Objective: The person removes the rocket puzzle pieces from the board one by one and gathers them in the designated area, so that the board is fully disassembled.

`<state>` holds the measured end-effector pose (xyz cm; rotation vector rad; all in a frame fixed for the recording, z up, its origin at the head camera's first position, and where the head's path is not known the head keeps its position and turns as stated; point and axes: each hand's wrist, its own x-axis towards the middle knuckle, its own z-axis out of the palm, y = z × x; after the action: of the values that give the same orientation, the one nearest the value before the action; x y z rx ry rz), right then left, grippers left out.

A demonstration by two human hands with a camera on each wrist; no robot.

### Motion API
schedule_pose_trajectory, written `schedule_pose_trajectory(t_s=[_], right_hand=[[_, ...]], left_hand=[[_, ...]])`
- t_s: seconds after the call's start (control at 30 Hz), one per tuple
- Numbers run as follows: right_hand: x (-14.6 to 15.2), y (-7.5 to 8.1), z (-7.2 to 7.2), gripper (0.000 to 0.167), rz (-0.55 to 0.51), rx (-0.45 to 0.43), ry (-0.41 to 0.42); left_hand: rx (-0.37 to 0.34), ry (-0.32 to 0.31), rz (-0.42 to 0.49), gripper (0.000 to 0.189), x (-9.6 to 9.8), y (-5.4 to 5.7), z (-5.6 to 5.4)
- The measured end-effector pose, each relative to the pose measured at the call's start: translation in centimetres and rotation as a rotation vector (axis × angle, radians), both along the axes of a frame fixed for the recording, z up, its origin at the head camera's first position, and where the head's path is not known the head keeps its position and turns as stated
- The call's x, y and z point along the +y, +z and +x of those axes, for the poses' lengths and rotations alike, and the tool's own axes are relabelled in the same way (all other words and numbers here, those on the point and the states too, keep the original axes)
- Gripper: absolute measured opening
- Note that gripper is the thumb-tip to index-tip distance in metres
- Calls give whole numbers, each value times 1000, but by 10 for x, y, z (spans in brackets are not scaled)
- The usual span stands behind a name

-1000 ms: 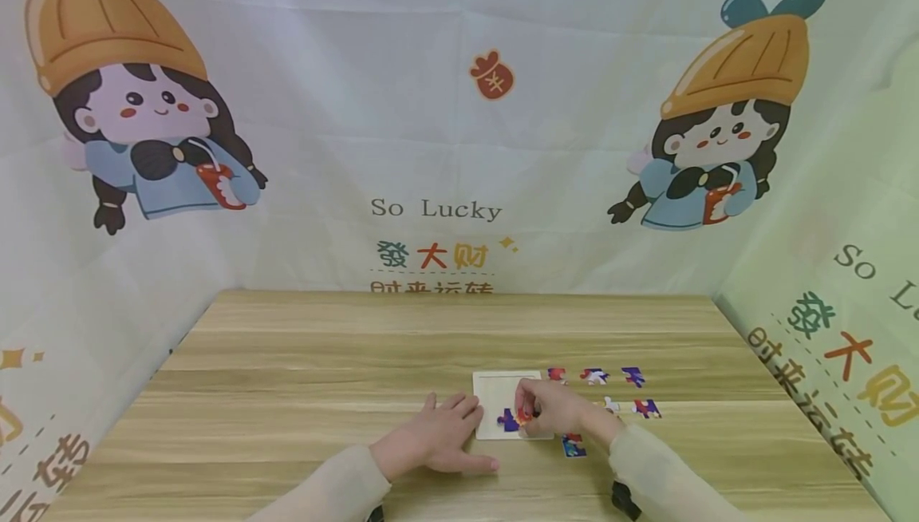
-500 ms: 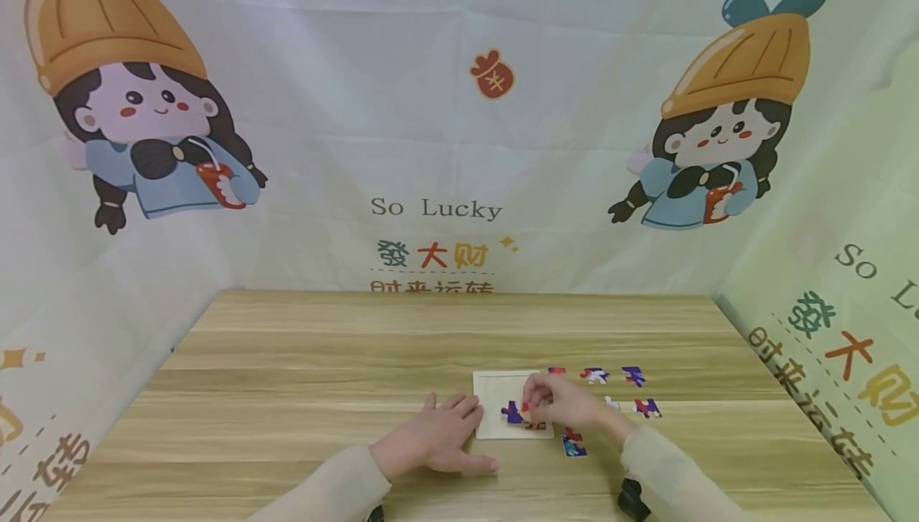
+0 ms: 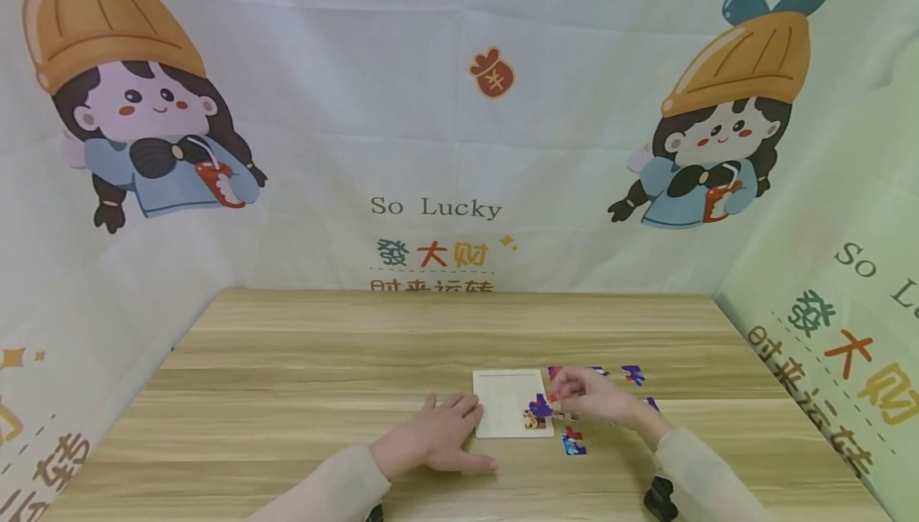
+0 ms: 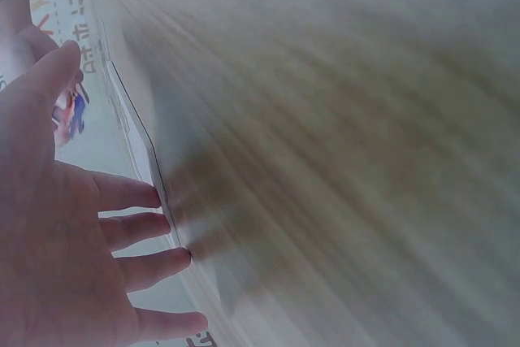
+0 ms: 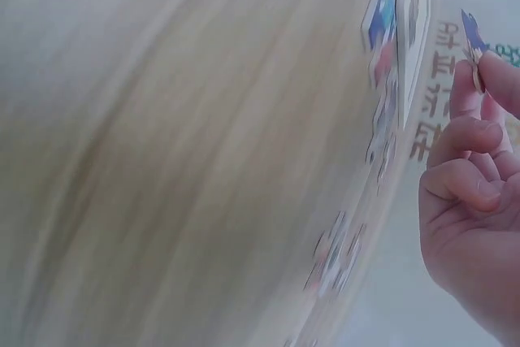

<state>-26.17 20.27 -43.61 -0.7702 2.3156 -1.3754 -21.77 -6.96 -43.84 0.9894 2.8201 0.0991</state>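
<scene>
My right hand point(image 3: 596, 398) pinches a purple jigsaw puzzle piece point(image 3: 540, 405) between thumb and finger, above the right side of a pale puzzle frame point(image 3: 502, 402). In the right wrist view the pinched piece is held up clear of the table, seen nearly edge-on. A brownish-yellow piece point(image 3: 532, 421) lies in the frame's lower right corner, partly overlapped by the held one. My left hand point(image 3: 439, 436) rests on the table with fingers spread, its fingertips at the frame's left edge. In the left wrist view those fingers point(image 4: 154, 268) are straight along that edge.
Loose pieces lie right of the frame: a blue-and-red one point(image 3: 574, 444) near its lower corner, a purple one point(image 3: 633, 375) farther back, and others partly hidden by my right hand. A printed cloth point(image 3: 431, 107) hangs behind the wooden table point(image 3: 287, 362).
My right hand has moved right with the purple piece, from over the frame's middle to its right edge. The brownish-yellow corner piece has come into fuller view. My left hand stays put.
</scene>
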Motion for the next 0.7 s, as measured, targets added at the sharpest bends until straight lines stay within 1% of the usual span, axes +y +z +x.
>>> schedule_pose_trajectory(t_s=[0.17,0.3,0.47,0.57,0.7], right_hand=[[17,0,1,15,19,-21,-14],[30,1,3,16,24,-33,-37],[46,0,5,15,-13,-53,1],[55,0,7,15,-21,-81,22],[67,1,11,19,-40,-144,41]], left_hand=[[-13,20,-22,87,1,-1,-1],[-23,25,-25,87,1,-1,-2],[-32,23,-25,87,0,-2,-3],[-37,23,-24,88,0,-2,-3],[-38,22,-28,88,0,-1,-2]])
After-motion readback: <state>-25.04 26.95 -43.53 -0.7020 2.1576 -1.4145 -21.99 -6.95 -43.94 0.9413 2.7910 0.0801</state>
